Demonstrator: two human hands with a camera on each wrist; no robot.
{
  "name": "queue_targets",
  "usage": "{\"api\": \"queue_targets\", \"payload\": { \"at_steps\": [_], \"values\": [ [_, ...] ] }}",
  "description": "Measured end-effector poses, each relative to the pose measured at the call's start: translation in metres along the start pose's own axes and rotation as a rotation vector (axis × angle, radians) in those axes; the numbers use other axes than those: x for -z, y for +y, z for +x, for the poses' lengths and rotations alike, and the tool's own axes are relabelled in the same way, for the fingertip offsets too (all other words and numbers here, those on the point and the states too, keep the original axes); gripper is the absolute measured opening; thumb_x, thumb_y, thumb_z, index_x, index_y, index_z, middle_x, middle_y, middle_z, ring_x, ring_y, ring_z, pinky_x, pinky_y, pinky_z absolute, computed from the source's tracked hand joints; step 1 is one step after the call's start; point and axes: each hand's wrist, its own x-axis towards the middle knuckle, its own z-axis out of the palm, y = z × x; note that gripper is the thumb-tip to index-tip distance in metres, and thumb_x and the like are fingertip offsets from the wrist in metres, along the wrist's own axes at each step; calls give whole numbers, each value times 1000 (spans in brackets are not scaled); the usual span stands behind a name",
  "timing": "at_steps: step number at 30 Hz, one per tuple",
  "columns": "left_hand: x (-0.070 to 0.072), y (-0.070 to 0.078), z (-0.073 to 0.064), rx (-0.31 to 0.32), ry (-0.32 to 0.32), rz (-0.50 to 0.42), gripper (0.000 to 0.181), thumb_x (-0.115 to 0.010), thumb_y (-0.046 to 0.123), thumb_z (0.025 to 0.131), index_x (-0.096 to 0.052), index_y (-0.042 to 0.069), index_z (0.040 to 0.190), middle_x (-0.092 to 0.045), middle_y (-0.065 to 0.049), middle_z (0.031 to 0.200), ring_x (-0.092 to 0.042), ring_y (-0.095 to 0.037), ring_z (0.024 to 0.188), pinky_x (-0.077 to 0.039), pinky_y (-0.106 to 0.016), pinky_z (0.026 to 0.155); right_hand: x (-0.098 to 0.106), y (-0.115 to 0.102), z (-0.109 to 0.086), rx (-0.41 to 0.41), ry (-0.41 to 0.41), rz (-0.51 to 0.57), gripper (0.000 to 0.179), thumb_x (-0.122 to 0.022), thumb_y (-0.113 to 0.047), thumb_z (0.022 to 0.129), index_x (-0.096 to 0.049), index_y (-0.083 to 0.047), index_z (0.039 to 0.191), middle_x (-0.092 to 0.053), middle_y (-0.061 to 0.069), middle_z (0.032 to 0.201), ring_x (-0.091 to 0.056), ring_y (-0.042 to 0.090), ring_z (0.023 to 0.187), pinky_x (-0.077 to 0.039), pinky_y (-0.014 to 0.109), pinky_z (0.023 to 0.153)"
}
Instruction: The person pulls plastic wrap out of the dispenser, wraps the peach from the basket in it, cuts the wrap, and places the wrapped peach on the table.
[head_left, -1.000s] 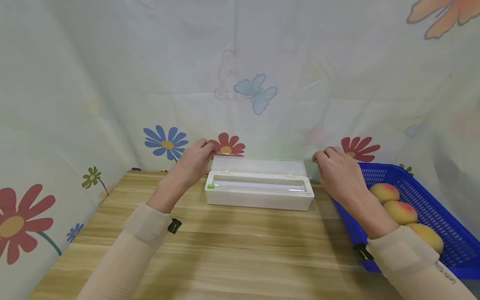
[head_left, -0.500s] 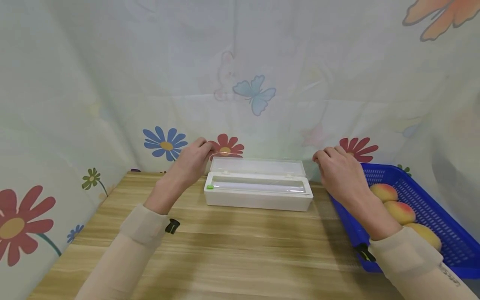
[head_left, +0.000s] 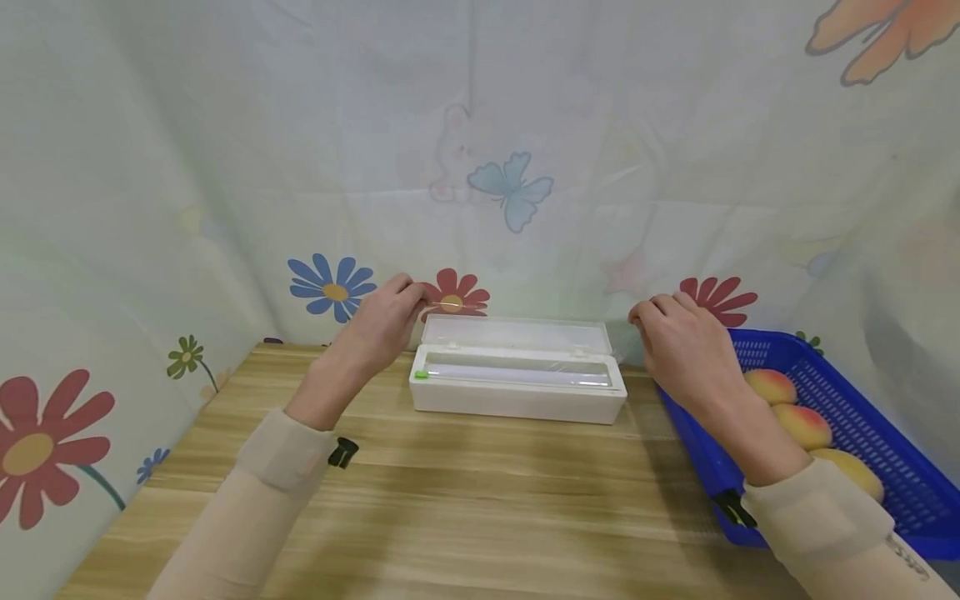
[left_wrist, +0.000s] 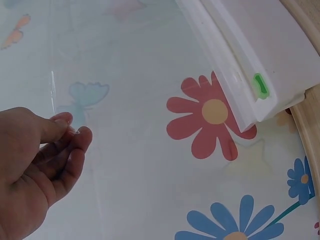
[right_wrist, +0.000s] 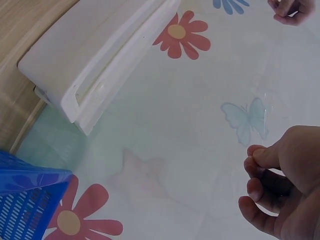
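A white cling film dispenser box (head_left: 517, 402) lies on the table, its translucent lid (head_left: 517, 333) raised at the back. The white roll (head_left: 517, 372) shows through its long slot, and a green slider (head_left: 422, 374) is at the slot's left end. Clear cling film (left_wrist: 52, 90) spans between my hands above and behind the box, seen mostly by its glints. My left hand (head_left: 384, 321) pinches one corner between thumb and fingertips. At the right, my right hand (head_left: 684, 348) pinches the other corner, thumb against forefinger in the right wrist view.
A blue plastic basket (head_left: 870, 392) stands at the right, partly behind my right forearm. In it lie several yellow-red fruits (head_left: 802, 427). A flower-printed curtain (head_left: 570, 242) hangs right behind the table (head_left: 480, 500).
Both hands keep their pinch on the cling film and stay nearly in place. My right hand has drifted very slightly to the right.
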Motion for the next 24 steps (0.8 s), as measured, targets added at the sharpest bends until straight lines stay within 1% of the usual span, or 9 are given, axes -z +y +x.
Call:
{"api": "queue_targets", "payload": {
  "at_steps": [10, 18, 24],
  "values": [
    [4, 3, -2, -1, 5, -13, 16, -63, 7, 102, -68, -1, 115, -61, -11, 102, -62, -26, 89, -56, -36, 81, 5, -1, -2, 4, 5, 3, 9, -67, 6, 90, -71, 5, 98, -71, 20, 96, -63, 37, 94, -54, 48, 82],
    [7, 4, -3, 5, 1, -9, 16, -62, 6, 103, -68, -1, 116, -61, -12, 103, -62, -26, 90, -57, -37, 82, 8, -2, -4, 18, 33, 2, 9, -68, 7, 89, -71, 5, 97, -71, 20, 95, -64, 38, 93, -54, 48, 82],
    [9, 5, -5, -25, 21, -14, 15, -62, 5, 102, -68, -2, 113, -60, -12, 100, -62, -26, 87, -56, -36, 79, 9, -3, -5, 32, 59, 11, 9, -68, 8, 88, -71, 5, 97, -71, 19, 96, -65, 38, 94, -54, 49, 83]
  ]
}}
